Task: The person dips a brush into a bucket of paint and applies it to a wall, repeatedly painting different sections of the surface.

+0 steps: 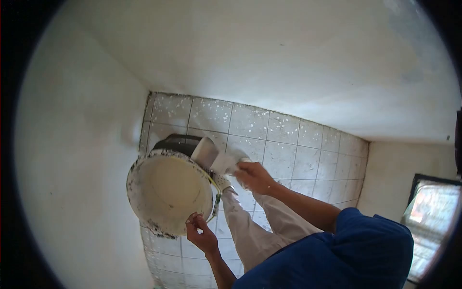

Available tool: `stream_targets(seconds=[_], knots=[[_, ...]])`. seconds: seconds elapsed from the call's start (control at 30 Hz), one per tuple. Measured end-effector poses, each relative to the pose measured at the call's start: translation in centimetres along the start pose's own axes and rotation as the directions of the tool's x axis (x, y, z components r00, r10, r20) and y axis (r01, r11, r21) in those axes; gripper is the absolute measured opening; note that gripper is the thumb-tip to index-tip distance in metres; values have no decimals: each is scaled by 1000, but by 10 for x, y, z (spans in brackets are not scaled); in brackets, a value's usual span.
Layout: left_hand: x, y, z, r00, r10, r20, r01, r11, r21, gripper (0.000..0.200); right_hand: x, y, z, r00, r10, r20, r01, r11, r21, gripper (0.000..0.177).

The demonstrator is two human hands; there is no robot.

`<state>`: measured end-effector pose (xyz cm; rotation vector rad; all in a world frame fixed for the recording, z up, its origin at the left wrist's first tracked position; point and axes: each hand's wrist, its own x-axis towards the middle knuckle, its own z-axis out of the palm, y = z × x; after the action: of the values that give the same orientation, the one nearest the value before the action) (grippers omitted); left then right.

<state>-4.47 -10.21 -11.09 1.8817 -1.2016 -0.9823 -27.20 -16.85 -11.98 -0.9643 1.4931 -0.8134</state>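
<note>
Bucket [131, 189] first: it sits left of centre in the frame, tipped so its open mouth faces the camera. The inside is coated in a cream-coloured mix and the rim is crusted with dried spatter. Whether it rests on anything underneath cannot be told.

Nearest, at lower centre, the left hand [199, 233] is closed in a pinch on the lower edge of the rim. That looks a thin hold for a tilted, loaded bucket. Fingers hooked well over the rim would likely steady it better.

Just beyond, right of the bucket, the right hand [255, 177] is closed around a white-caked tool [224, 164]. Its pale end lies at the upper right of the rim, and its exact kind is hard to tell. Working it flat against the inner wall, in short strokes drawn toward the middle, should hold the mix inside.

A white shoe [222, 183] is just beside the rim, so any more tilt risks a spill onto it.

Farther off lie the paint-speckled floor tiles [284, 144], then the pale wall [288, 58] across the upper frame.
</note>
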Motion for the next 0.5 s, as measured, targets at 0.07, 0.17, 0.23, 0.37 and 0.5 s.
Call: stream_targets(seconds=[0.07, 0.17, 0.23, 0.37, 0.5], knots=[[11, 25, 12, 996, 68, 57, -68, 998, -11, 17, 12, 1, -31, 953, 133, -272, -112, 990, 89, 30], [30, 54, 42, 967, 199, 159, -189, 979, -77, 18, 46, -5, -72, 796, 230, -560, -58, 949, 309, 32], [45, 75, 73, 945, 263, 196, -240, 962, -131, 18, 72, -12, -95, 750, 156, -643, 101, 933, 344, 31], [72, 124, 128, 870, 310, 384, -251, 948, -197, 22, 121, -33, -117, 682, 58, -729, 280, 900, 334, 31], [83, 142, 171, 857, 387, 340, -296, 910, -289, 21, 149, -33, -128, 666, 71, -743, 308, 880, 361, 32]])
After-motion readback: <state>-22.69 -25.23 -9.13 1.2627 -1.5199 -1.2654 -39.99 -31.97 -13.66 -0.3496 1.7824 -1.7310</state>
